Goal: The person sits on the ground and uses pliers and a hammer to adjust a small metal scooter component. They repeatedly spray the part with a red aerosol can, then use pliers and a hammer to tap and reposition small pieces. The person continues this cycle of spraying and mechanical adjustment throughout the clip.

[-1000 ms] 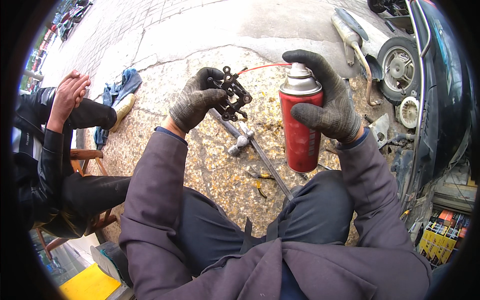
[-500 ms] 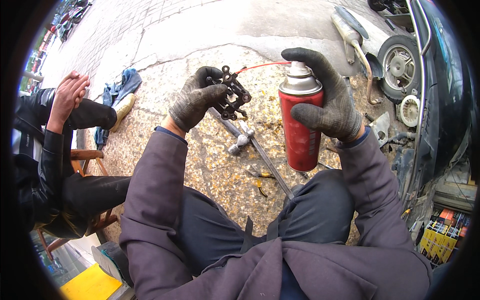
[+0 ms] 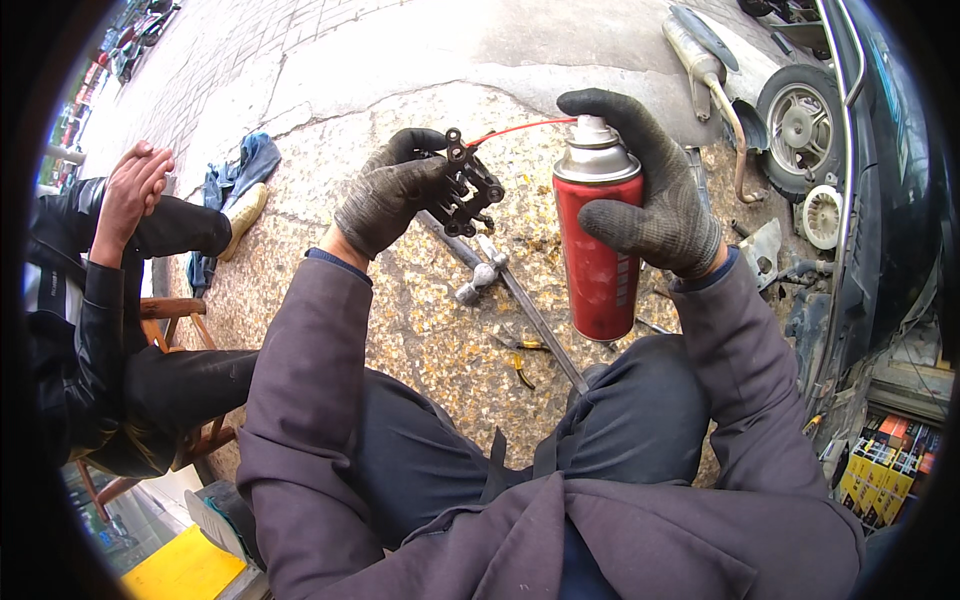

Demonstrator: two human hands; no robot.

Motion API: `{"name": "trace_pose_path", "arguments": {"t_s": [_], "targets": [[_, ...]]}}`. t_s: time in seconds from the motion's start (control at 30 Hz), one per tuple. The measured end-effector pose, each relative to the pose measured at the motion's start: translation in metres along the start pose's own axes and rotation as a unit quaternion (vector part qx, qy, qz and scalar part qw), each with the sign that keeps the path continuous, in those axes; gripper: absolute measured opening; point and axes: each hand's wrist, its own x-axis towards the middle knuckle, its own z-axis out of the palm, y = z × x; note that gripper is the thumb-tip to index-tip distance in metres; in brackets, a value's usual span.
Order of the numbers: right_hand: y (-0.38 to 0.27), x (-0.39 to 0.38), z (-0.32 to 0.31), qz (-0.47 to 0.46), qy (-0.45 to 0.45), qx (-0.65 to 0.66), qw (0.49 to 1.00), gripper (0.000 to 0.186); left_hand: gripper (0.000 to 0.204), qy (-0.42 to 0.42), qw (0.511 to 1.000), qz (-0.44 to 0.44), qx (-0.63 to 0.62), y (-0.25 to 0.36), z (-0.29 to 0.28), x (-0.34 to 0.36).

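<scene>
My gloved left hand pinches a dark metal mechanical part with several round bosses and holes; its exact kind is unclear. In my gloved right hand is a red spray can with a silver top, held nearly upright. The right index finger rests over the nozzle. A thin red straw runs from that nozzle to the upper end of the metal part. Below them on the ground lie a hammer, a long metal bar and yellow-handled pliers.
To the left another person sits with clasped hands, beside a wooden stool. At the right stand a wheel, an exhaust muffler, a white round part and a dark vehicle body. Blue cloth lies farther left.
Both hands have shifted very slightly to the left with the can and the metal part, which has turned a little. The straw still reaches the part's upper end.
</scene>
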Motion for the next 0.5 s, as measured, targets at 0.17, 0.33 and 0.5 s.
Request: {"name": "trace_pose_path", "arguments": {"t_s": [0.17, 0.33, 0.5], "targets": [[0.0002, -0.0001, -0.0017, -0.016, 0.007, -0.034, 0.999, 0.072, 0.030, -0.019, 0.998, -0.007, -0.058, -0.0030, -0.0046, 0.0019], [-0.0010, 0.0002, -0.0009, -0.011, 0.009, -0.016, 1.000, 0.071, 0.025, -0.018, 0.996, -0.004, -0.092, -0.0043, -0.0083, 0.0040], [-0.0037, 0.0002, -0.0032, -0.014, 0.004, -0.051, 0.999, 0.069, 0.024, -0.028, 0.995, -0.005, -0.100, -0.0061, -0.0080, 0.0039]]}}
